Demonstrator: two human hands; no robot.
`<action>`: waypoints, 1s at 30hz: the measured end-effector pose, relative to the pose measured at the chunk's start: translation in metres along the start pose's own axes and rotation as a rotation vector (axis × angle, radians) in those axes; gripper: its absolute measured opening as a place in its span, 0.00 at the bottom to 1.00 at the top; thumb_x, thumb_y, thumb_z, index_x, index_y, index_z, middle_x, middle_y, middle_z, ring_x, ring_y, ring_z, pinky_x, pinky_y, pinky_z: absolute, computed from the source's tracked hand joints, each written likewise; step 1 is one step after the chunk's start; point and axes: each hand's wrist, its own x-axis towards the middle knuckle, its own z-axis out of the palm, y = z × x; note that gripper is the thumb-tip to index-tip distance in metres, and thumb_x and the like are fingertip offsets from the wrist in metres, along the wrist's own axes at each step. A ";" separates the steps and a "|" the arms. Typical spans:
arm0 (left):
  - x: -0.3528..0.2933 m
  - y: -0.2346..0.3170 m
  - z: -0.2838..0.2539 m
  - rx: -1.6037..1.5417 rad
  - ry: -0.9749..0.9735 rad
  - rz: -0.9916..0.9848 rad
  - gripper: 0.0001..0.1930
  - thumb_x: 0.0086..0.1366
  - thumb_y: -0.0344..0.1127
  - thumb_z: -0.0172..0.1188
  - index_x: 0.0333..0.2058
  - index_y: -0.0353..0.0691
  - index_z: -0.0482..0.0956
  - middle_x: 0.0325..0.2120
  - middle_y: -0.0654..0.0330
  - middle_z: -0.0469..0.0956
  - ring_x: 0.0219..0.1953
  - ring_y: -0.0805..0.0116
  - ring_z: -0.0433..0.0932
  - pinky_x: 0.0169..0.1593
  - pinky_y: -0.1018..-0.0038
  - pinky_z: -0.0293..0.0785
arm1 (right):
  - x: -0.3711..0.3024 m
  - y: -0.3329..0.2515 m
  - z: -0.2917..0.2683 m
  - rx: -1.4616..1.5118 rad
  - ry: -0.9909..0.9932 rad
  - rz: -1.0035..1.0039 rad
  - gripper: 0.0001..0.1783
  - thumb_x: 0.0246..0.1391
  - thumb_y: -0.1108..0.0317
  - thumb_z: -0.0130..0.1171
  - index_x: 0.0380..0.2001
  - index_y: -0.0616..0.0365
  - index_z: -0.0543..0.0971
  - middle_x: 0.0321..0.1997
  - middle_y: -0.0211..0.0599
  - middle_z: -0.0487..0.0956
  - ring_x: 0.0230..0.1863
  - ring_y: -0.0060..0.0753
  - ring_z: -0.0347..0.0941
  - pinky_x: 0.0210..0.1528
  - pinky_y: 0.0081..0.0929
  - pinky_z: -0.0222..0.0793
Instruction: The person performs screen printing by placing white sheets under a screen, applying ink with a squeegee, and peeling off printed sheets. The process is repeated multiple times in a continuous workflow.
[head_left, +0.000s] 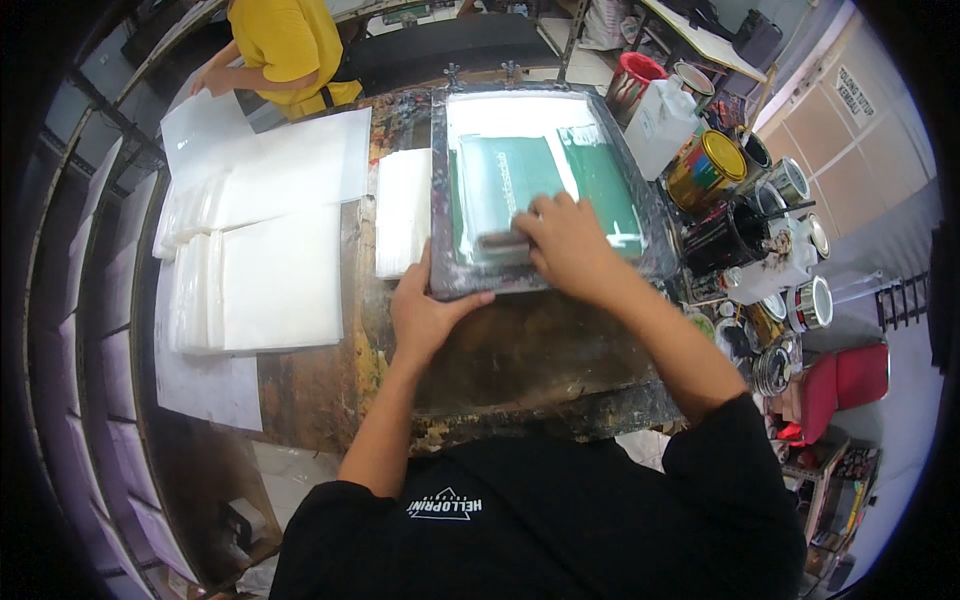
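Note:
A screen-printing frame (441, 190) with dark, ink-stained edges lies on the worktable in front of me. Its green mesh (600, 175) carries pale lettering, and white ink (500, 112) coats the far end and streaks the sides. My right hand (572, 240) is closed around a squeegee (500, 240), blurred by motion, over the near part of the mesh. At the frame's near left corner, my left hand (425, 312) grips the edge, its thumb along the near side and its fingers up the left side. What lies beneath the screen is hidden.
Left of the frame sits a small stack of white sheets (404, 210); larger white stacks (280, 275) lie farther left. Ink cans (708, 165) and a white jug (662, 125) crowd the right side. A person in yellow (285, 50) handles a sheet at far left. Hinge clamps (453, 75) stand behind the frame.

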 end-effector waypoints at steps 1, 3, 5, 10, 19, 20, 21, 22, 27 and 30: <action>-0.006 -0.007 0.003 0.203 -0.004 -0.016 0.54 0.44 0.48 0.88 0.67 0.29 0.72 0.46 0.50 0.85 0.49 0.58 0.84 0.55 0.64 0.78 | -0.012 -0.005 0.015 0.014 0.020 0.013 0.23 0.51 0.66 0.69 0.52 0.50 0.80 0.46 0.38 0.80 0.52 0.46 0.76 0.54 0.51 0.66; -0.011 -0.021 0.014 0.246 0.034 0.061 0.57 0.41 0.51 0.87 0.68 0.30 0.72 0.44 0.49 0.84 0.47 0.54 0.84 0.54 0.62 0.78 | -0.033 -0.014 0.041 0.042 -0.021 0.053 0.22 0.51 0.66 0.69 0.51 0.48 0.79 0.45 0.36 0.80 0.51 0.45 0.76 0.55 0.52 0.64; -0.012 -0.030 0.018 0.269 0.054 0.105 0.59 0.39 0.54 0.87 0.68 0.31 0.72 0.43 0.49 0.84 0.46 0.51 0.83 0.53 0.61 0.78 | -0.031 -0.013 0.055 0.046 -0.034 0.091 0.23 0.50 0.67 0.69 0.51 0.47 0.79 0.45 0.34 0.80 0.50 0.44 0.76 0.55 0.52 0.63; -0.016 -0.039 0.019 0.283 0.041 0.079 0.60 0.38 0.54 0.87 0.69 0.33 0.72 0.43 0.50 0.84 0.46 0.51 0.83 0.53 0.61 0.77 | 0.041 0.019 0.082 0.014 0.010 0.149 0.22 0.50 0.67 0.69 0.51 0.47 0.79 0.47 0.33 0.81 0.52 0.44 0.78 0.57 0.54 0.63; -0.014 -0.038 0.020 0.158 0.104 0.193 0.61 0.40 0.55 0.86 0.71 0.33 0.69 0.35 0.53 0.84 0.38 0.52 0.82 0.46 0.61 0.78 | 0.203 0.121 0.086 0.034 -0.155 0.193 0.20 0.58 0.62 0.62 0.54 0.44 0.80 0.47 0.37 0.84 0.53 0.46 0.81 0.55 0.61 0.67; -0.013 -0.039 0.021 0.156 0.115 0.220 0.61 0.41 0.55 0.86 0.71 0.33 0.68 0.35 0.52 0.84 0.38 0.52 0.83 0.46 0.61 0.78 | 0.202 0.124 0.085 0.033 -0.128 0.196 0.20 0.58 0.61 0.62 0.54 0.45 0.80 0.47 0.37 0.84 0.53 0.46 0.81 0.55 0.61 0.68; -0.014 -0.041 0.022 0.155 0.128 0.236 0.61 0.42 0.55 0.86 0.71 0.33 0.67 0.35 0.52 0.84 0.37 0.51 0.83 0.46 0.61 0.78 | 0.198 0.120 0.088 0.003 -0.110 0.186 0.20 0.57 0.61 0.62 0.54 0.45 0.80 0.47 0.37 0.84 0.53 0.47 0.81 0.55 0.60 0.68; -0.015 -0.042 0.022 0.154 0.140 0.257 0.60 0.43 0.55 0.85 0.72 0.33 0.67 0.35 0.51 0.84 0.37 0.51 0.83 0.46 0.61 0.78 | 0.187 0.112 0.091 -0.028 -0.086 0.180 0.20 0.57 0.61 0.62 0.53 0.45 0.80 0.47 0.37 0.84 0.53 0.48 0.81 0.55 0.60 0.69; -0.016 -0.042 0.021 0.163 0.103 0.211 0.59 0.45 0.48 0.86 0.72 0.32 0.65 0.43 0.47 0.85 0.45 0.49 0.84 0.51 0.61 0.78 | 0.104 0.063 0.074 -0.049 -0.016 0.122 0.16 0.55 0.59 0.65 0.45 0.51 0.78 0.43 0.41 0.82 0.47 0.52 0.81 0.47 0.53 0.73; -0.015 -0.032 0.017 0.131 0.048 0.138 0.57 0.46 0.43 0.86 0.72 0.31 0.64 0.48 0.46 0.85 0.49 0.52 0.84 0.54 0.63 0.78 | 0.040 0.025 0.046 -0.027 -0.087 0.110 0.23 0.55 0.55 0.67 0.49 0.57 0.77 0.41 0.44 0.82 0.46 0.50 0.82 0.47 0.52 0.74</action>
